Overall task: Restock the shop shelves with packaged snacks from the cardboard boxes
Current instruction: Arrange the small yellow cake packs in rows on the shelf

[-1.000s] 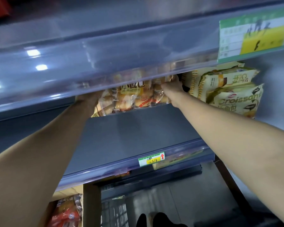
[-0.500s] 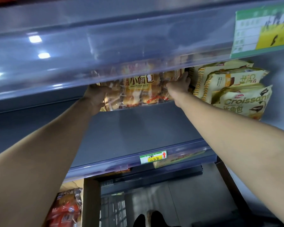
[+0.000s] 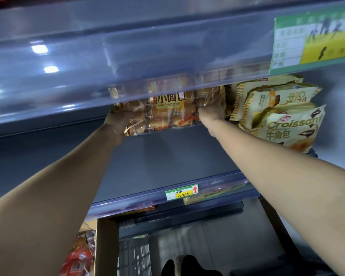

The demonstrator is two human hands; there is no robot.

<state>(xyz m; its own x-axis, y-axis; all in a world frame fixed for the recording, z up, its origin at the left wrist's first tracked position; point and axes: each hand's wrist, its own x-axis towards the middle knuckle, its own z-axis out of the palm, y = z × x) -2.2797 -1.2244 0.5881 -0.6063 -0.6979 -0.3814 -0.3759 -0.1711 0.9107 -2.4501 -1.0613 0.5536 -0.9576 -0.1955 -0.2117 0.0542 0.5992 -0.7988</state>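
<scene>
1. The bread pack [image 3: 167, 114], printed "Mini French bread", is held between the two hands, far back over the shelf [image 3: 167, 160]. I cannot tell whether its lower edge rests on the board or hangs just above it. Its top half shows only through the translucent rail [image 3: 127, 66] of the level above.
2. The left hand [image 3: 119, 121] grips the pack's left end, fingers curled round the lower corner. The right hand [image 3: 212, 112] holds the right end, also curled onto it. The fingertips on both sides are partly hidden by film and rail.
3. Just right of the right hand is a leaning stack of croissant packs [image 3: 287, 126]. It is close to the bread pack; contact is not resolvable.
4. Handling, as a judgement:
   - The pack is light and soft, with small rolls in thin glossy film.
   - The film is likely slippery and the contents crush easily.
   - Best held at both ends, near the seals, with palms spreading the load and no squeeze at mid-pack.
5. Below the hands, a price tag [image 3: 181, 192] sits on the shelf's front edge. Under the left forearm is a cardboard box [image 3: 106, 246] with red packs [image 3: 78, 255] inside.
6. Step in hand, as a judgement: seating this pack beside the croissants. Stock remains in the box.
</scene>
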